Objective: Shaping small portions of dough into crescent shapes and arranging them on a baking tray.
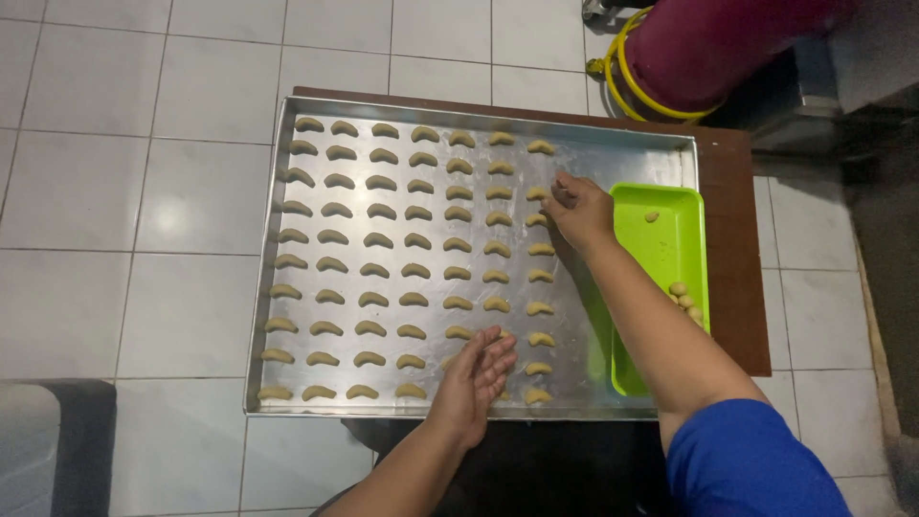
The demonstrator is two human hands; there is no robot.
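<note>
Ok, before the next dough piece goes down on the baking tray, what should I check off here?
1. Right hand at the seventh column's gap near the top: ok.
2. Left hand off the dough crescents: not ok, it covers some near the bottom edge.
3. Bare space on the baking tray right of the columns: ok.
4. Dough left in the green tray: ok, a few pieces show.
5. Piece held in the right fingers: cannot tell.

Right hand sets crescent cookie on baking tray.
</note>
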